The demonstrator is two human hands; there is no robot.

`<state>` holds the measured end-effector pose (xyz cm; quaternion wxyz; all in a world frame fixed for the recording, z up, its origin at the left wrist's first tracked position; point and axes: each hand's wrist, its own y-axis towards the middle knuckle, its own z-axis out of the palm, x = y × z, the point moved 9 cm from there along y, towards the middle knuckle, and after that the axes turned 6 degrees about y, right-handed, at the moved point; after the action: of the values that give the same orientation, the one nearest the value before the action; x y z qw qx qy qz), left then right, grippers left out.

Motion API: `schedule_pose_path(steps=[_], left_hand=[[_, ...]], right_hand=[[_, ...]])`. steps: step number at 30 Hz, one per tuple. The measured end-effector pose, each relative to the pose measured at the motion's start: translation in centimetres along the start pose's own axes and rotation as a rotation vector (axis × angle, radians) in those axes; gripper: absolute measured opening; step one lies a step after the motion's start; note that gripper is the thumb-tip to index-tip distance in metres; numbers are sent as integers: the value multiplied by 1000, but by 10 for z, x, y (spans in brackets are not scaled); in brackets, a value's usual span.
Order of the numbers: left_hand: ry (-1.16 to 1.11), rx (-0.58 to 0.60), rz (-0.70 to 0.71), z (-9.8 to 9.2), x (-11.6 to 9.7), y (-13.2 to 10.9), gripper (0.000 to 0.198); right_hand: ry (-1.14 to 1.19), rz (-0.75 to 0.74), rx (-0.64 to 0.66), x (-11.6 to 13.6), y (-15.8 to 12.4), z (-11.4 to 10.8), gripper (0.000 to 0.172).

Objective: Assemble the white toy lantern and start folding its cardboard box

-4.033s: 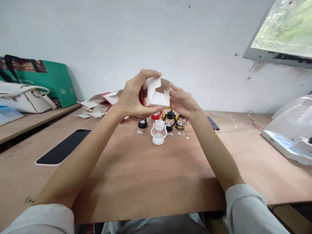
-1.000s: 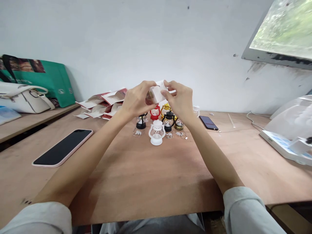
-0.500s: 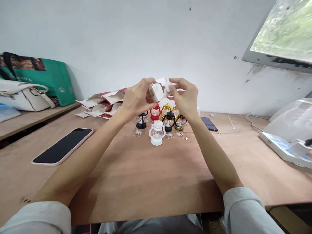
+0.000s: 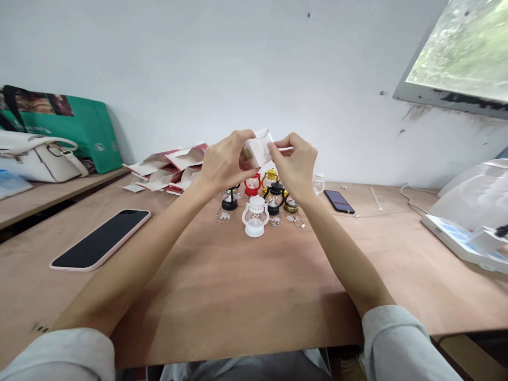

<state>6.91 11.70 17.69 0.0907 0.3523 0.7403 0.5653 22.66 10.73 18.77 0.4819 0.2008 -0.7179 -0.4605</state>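
A small cardboard box (image 4: 257,150), white on its facing end and darker on its side, is held up above the table between my hands. My left hand (image 4: 227,159) grips its left side, thumb below and fingers on top. With thumb and forefinger, my right hand (image 4: 294,161) pinches a white flap at the box's right end. Below stand several miniature lanterns: a white lantern (image 4: 255,217) in front, a black lantern (image 4: 275,198) behind it, a red lantern (image 4: 252,185) and a gold lantern (image 4: 270,179) farther back. What the box contains is hidden.
Flattened red-and-white boxes (image 4: 162,169) are piled at the back left. A pink-cased phone (image 4: 101,241) lies on the left, a darker phone (image 4: 339,201) at the back right. A power strip (image 4: 464,243) sits at the right; a white handbag (image 4: 37,156) stands far left.
My right hand has moved slightly left and down, its thumb now pressing on the box's end flap. The box has turned a little, and a white lantern shows beyond my right hand.
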Motion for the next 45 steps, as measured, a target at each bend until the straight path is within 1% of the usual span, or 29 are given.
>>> schedule_pose_path(steps=[3,6,9,10,12,14,16,18,21,22,24,26,27,28,29,30,31,33,34,36,37,39,42,45], left_hand=[[-21,-6,-19,-1,0,-1,63],[-45,-9,-28,-2,-1,-2,64],[-69,-19,-30,-2,-2,-2,65],[-79,-31,-25,-2,-2,-2,65],[-88,-75,-8,-5,-3,-3,67],[-76,-151,25,-11,-6,-4,68],[-62,-225,59,-19,-9,-5,66],[-67,-268,80,-24,-10,-6,57],[-84,-302,114,-29,-9,-5,43],[-89,-317,135,-31,-10,-4,41],[-113,-342,185,-38,-12,-1,46],[-178,-290,204,-44,-13,6,53],[-225,-202,180,-44,-12,11,52],[-289,-72,120,-41,-9,16,48],[-368,32,69,-39,-7,19,42],[-446,102,22,-41,-5,21,37],[-502,168,-58,-40,-1,23,37],[-581,216,-256,-41,14,24,45],[-618,228,-353,-40,21,22,50],[-690,247,-499,-36,33,19,61],[-724,267,-539,-33,36,17,66],[-768,337,-572,-29,39,15,72],[-723,491,-585,-26,40,9,76],[-615,598,-591,-28,43,3,87]], right_hand=[[13,19,-13,-3,-1,0,19],[79,87,14,-15,0,5,22],[271,252,91,-39,3,15,29],[346,319,133,-47,4,20,32],[471,429,255,-56,3,33,41],[546,456,403,-53,-1,47,48],[577,406,511,-40,-5,56,54],[589,350,558,-27,-8,59,59],[615,323,596,-12,-11,56,69],[621,318,605,-9,-11,54,72],[627,299,599,-5,-8,48,75],[646,286,561,-7,-2,42,76],[660,290,528,-11,1,40,77],[672,302,491,-16,4,38,79],[677,316,452,-23,6,37,84],[672,326,414,-29,7,36,92],[656,329,383,-35,8,35,102],[602,295,362,-38,6,37,124],[569,263,378,-35,3,40,134],[505,192,460,-25,-7,49,145],[477,162,518,-18,-13,54,149],[439,135,631,-9,-25,66,149],[412,167,762,-9,-37,77,137],[373,208,795,-18,-36,76,121]])
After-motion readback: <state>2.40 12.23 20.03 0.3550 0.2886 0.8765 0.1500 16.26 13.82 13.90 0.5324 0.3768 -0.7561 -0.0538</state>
